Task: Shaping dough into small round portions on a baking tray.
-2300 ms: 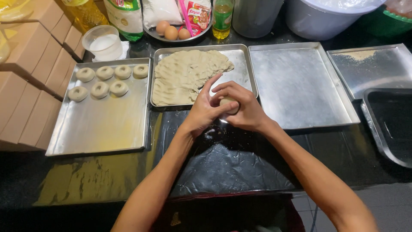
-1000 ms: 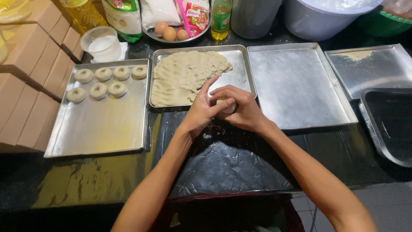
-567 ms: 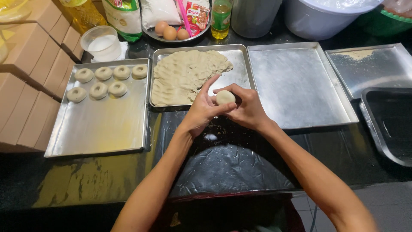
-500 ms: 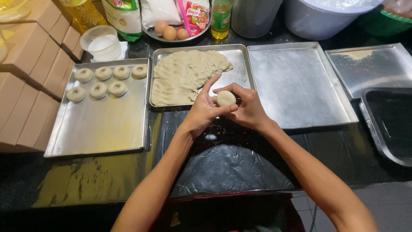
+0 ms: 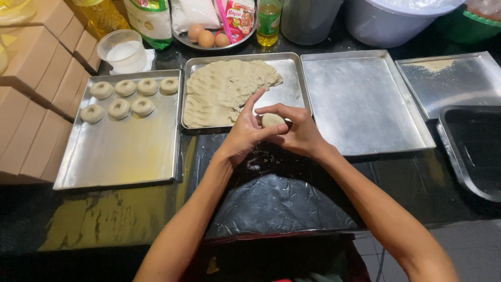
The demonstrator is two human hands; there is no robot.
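Nearest, the left hand (image 5: 244, 137) and right hand (image 5: 298, 137) meet above the black plastic sheet (image 5: 271, 198), fingers curled closed around a small dough ball (image 5: 272, 120); it is round, its pale face turned upward, with no clear long axis; just beyond the ball lies the middle tray (image 5: 292, 65) with flattened dough (image 5: 224, 89); left of that tray, seven dough rings (image 5: 125, 96) sit on another tray (image 5: 115, 162); behind it, eggs (image 5: 207, 36).
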